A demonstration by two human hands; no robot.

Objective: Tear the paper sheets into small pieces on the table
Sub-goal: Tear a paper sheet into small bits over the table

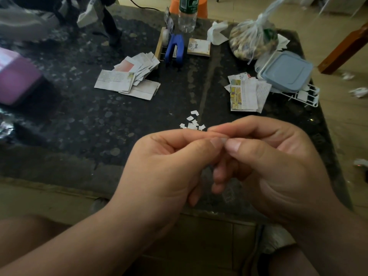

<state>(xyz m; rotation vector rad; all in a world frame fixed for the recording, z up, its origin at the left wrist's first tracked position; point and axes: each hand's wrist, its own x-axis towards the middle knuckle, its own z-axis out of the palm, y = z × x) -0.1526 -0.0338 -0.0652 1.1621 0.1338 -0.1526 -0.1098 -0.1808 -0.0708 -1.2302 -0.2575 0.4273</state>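
The left hand [167,164] and right hand [278,162] were together, both pinching 1 tiny scrap [224,140]. It seemed best to pull slowly, gripping tight, over the bits [192,124].

You sit in a home, by the look of it a living room: a low, dark, stone-patterned table [79,116] stands on a pale floor [338,120]. Everyday household clutter covers it: a water bottle [187,16], a knotted plastic bag of food [253,40], a lidded food box [286,70], a blue stapler [175,49].
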